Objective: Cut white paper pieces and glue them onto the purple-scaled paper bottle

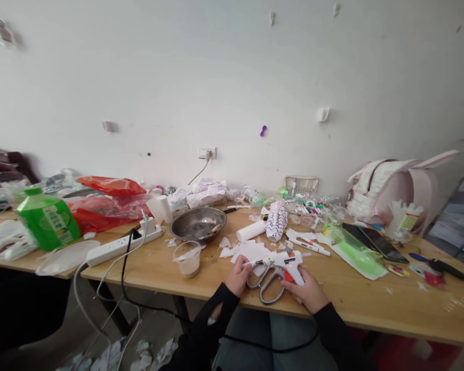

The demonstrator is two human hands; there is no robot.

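Observation:
My right hand (310,291) is closed around the handle of a white glue gun (292,262) with an orange-red trigger and a small red light. The gun's nozzle points left, toward my left hand (237,277). Between its fingertips, my left hand pinches a small thin white piece (250,263), possibly rolled paper, close to the nozzle. Grey-handled scissors (272,292) lie under the gun at the table's front edge, their blades hidden. Behind the hands are torn white paper (251,250), a white roll (251,231) and a paper shape with purple scale marks (276,221).
A metal bowl (198,223) and a plastic cup (187,260) stand left of my hands. Cables run from a white power strip (123,242) over the table edge. Farther out are a green bottle (48,219), markers (311,246), a tablet (381,243) and a pink backpack (390,193).

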